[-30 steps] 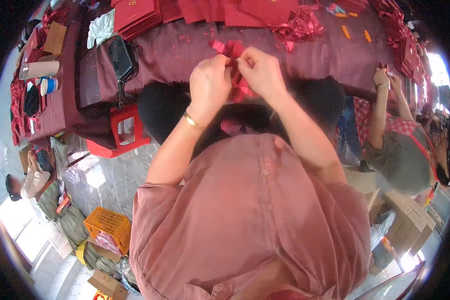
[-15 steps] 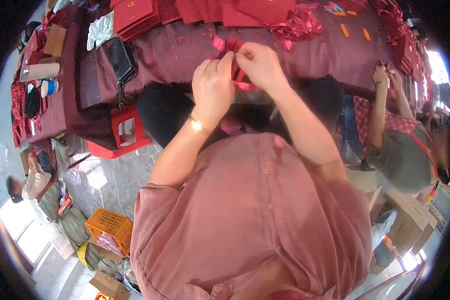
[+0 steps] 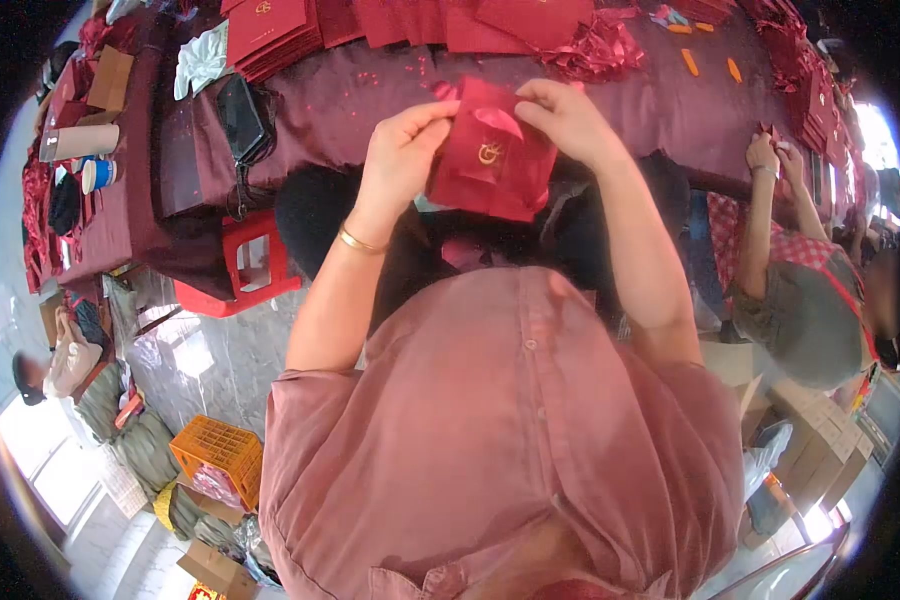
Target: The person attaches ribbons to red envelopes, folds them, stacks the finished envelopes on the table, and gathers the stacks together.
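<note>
A red paper gift bag (image 3: 460, 180) with a gold emblem hangs at the near edge of the cloth-covered table, its broad face toward me. A shiny pink-red ribbon (image 3: 498, 121) lies across its upper part. My left hand (image 3: 410, 145) pinches the bag's upper left side between thumb and fingers. At the upper right corner, my right hand (image 3: 568, 120) is closed on the bag or its ribbon; the fingertips partly cover that spot. Beyond it, stacked flat red bags (image 3: 275, 35) and a heap of red ribbons (image 3: 600, 50) lie on the table.
On the dark red tablecloth (image 3: 340, 110) lie a black phone (image 3: 242, 115), white cloth (image 3: 202, 60) and several orange pieces (image 3: 689, 62). A red stool (image 3: 240, 270) stands below. A co-worker (image 3: 800, 300) sits at right. An orange crate (image 3: 218, 455) is on the floor.
The bag has turned and opened out so its emblem face shows. My hands have moved apart, the left one leftward and the right one rightward, both still on it.
</note>
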A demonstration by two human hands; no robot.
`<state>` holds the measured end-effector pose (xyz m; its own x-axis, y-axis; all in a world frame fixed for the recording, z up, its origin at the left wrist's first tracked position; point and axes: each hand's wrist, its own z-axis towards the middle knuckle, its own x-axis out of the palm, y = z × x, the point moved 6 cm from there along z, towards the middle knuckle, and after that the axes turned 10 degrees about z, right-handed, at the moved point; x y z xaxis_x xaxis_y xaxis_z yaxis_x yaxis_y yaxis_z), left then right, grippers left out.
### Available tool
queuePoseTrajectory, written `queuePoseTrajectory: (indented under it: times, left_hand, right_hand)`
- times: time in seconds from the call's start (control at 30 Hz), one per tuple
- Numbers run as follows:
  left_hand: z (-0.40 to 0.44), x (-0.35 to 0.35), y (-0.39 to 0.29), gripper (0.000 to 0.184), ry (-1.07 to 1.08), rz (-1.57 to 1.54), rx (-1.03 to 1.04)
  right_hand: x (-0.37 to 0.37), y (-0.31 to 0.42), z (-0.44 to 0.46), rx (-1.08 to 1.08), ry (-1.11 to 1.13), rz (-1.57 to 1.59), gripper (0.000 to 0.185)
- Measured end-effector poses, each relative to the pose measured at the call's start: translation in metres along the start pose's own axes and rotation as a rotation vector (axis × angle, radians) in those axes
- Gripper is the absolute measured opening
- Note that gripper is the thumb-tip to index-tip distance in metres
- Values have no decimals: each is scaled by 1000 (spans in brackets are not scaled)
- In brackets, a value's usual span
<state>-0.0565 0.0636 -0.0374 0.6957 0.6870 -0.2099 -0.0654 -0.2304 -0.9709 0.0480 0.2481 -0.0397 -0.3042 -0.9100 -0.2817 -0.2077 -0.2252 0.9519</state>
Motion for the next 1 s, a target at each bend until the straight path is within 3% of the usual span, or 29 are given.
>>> queuePoseTrajectory:
  times: [0.07, 0.13, 0.27, 0.33, 0.37, 0.43, 0.47, 0.53, 0.57, 0.63, 0.67, 0.77, 1.0]
  left_hand:
    - [-1, 3, 4, 27, 113, -103, -87]
    - [-1, 0, -25, 28, 68, 419, 287]
    - [1, 3, -32, 26, 114, 536, 292]
    - [2, 5, -36, 20, 80, 580, 506]
    - [4, 3, -33, 20, 81, 579, 505]
    - [2, 9, -39, 13, 202, 768, 648]
    - [4, 4, -39, 13, 203, 768, 647]
    - [6, 4, -24, 14, 551, 490, 391]
    - [5, 4, -25, 14, 550, 491, 390]
    - [1, -1, -26, 16, 476, 139, 253]
    - [-2, 0, -25, 16, 480, 138, 251]
    - [-15, 9, -20, 20, 513, 278, 334]
    - [-25, 12, -20, 24, 394, 497, 434]
  right_hand:
    - [3, -11, -2, 110, 78, 32, 20]
    - [4, -15, -3, 53, 20, 177, 17]
    - [5, -11, -8, 75, 0, 108, 16]
    - [9, -14, -10, 114, 81, 119, 17]
    - [7, -12, -11, 116, 81, 119, 17]
    - [4, -7, -14, 93, 110, 28, 18]
    - [1, -11, -15, 94, 110, 28, 18]
    - [-9, -11, -16, -38, 48, 67, 16]
    - [-14, -12, -17, -39, 49, 67, 16]
    - [-22, -14, -20, 71, 16, 118, 17]
    - [-25, -14, -21, 10, -84, 98, 15]
    - [-27, -20, -18, -37, -86, 135, 15]
    - [-20, -26, -20, 25, -162, 42, 19]
